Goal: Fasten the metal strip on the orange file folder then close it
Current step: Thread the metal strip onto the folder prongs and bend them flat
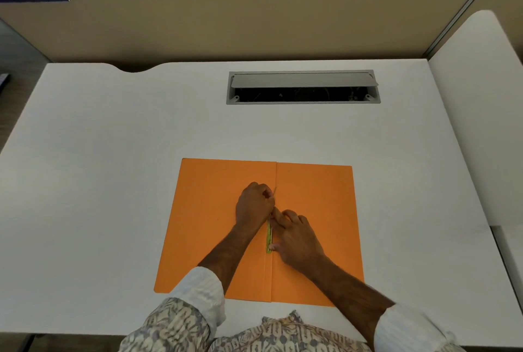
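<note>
The orange file folder [317, 210] lies open and flat on the white desk, its spine running away from me. A thin yellowish metal strip [268, 235] lies along the spine. My left hand [253, 204] is curled at the strip's far end and pinches a thin upright prong there. My right hand [297, 235] rests just right of the spine, with fingertips and thumb pressing on the strip. The middle of the strip is hidden under my fingers.
The white desk [113, 182] extends around the folder. A grey cable hatch [302, 87] with its lid raised sits at the back. A beige partition [226, 18] closes off the far side, and a white side panel [475, 125] stands at the right.
</note>
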`<state>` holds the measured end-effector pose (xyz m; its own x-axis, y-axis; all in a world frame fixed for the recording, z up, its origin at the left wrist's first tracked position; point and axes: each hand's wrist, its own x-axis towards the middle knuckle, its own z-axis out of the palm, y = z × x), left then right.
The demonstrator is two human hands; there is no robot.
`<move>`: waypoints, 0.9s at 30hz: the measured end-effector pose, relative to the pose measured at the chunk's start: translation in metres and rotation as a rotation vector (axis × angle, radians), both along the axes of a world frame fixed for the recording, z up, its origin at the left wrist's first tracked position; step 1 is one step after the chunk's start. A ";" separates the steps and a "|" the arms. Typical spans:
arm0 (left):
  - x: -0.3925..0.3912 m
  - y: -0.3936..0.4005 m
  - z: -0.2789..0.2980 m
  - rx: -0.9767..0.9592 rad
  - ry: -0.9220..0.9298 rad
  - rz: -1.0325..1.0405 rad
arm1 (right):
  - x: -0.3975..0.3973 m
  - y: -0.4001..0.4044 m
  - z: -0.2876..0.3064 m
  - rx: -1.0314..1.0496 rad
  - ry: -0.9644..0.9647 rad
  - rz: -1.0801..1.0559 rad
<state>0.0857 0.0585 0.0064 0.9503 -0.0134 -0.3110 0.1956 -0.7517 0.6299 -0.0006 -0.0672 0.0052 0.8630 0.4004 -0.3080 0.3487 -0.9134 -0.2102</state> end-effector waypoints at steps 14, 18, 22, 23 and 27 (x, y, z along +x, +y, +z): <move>-0.011 0.003 -0.002 -0.165 0.009 0.173 | -0.004 -0.002 -0.004 0.041 -0.030 -0.034; -0.033 0.012 0.000 -0.165 -0.021 0.173 | -0.004 -0.003 -0.003 0.057 -0.024 -0.036; -0.064 0.015 0.006 -0.205 0.032 0.205 | -0.004 -0.004 -0.003 0.076 -0.038 -0.038; -0.072 0.016 0.008 -0.223 0.056 0.218 | -0.005 -0.004 -0.003 0.071 -0.034 -0.038; -0.100 0.020 0.009 -0.345 0.206 0.305 | -0.004 -0.005 -0.006 0.029 -0.037 -0.025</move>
<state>-0.0147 0.0783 0.0153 0.8466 0.1199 -0.5186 0.5198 -0.3956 0.7572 -0.0050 -0.0720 -0.0011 0.8834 0.3867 -0.2647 0.3337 -0.9157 -0.2239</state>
